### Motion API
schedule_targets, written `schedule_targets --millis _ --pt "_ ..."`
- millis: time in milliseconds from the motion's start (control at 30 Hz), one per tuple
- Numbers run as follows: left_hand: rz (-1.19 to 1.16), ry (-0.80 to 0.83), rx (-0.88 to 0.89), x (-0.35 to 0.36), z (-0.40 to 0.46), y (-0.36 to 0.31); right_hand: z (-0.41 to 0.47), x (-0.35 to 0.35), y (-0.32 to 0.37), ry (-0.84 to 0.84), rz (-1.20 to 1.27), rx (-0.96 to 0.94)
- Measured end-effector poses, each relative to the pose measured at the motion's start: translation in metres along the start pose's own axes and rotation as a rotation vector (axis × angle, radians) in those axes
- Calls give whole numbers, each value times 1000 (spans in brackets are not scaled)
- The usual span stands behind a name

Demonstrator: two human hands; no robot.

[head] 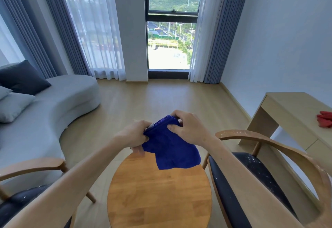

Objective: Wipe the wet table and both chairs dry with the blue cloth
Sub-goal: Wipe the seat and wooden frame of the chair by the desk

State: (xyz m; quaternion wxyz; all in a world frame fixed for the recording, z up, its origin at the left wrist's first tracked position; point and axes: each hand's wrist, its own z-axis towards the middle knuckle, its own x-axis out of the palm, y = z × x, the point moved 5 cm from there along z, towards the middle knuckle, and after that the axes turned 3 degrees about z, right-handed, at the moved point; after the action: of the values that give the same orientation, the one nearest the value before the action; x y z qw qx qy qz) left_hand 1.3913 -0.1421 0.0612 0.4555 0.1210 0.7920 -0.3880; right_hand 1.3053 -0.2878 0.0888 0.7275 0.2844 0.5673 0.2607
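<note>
above round table (wooden), 2 hands grip blue cloth

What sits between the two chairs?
The round wooden table, per the head view; both hands hold the blue cloth above its far edge.

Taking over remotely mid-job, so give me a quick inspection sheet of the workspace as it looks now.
Surface: round wooden table, no droplets discernible.
Job's things: blue cloth held above the table's far edge; right chair speckled white on seat and armrest; left chair partly visible.
Clutter: red cloth on the desk.
Grippers: left hand and right hand both grip the cloth.
Cables: nothing seen.
Surroundings: grey sofa, window, curtains.
</note>
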Motion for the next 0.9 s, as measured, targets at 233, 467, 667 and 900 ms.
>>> schedule_targets --millis 233,467,667,900 --pt "-105 -61 -16 2 7 4 -3 5 -2 35 11 -6" --pt "84 -204 258 -2 -3 -6 -9 11 -13 153 -31 30" --pt "125 -202 427 2 -20 -21 -7 23 -20 147 -113 24" --pt "74 -117 490 -4 -35 -38 -10 21 -9 186 -52 -154"
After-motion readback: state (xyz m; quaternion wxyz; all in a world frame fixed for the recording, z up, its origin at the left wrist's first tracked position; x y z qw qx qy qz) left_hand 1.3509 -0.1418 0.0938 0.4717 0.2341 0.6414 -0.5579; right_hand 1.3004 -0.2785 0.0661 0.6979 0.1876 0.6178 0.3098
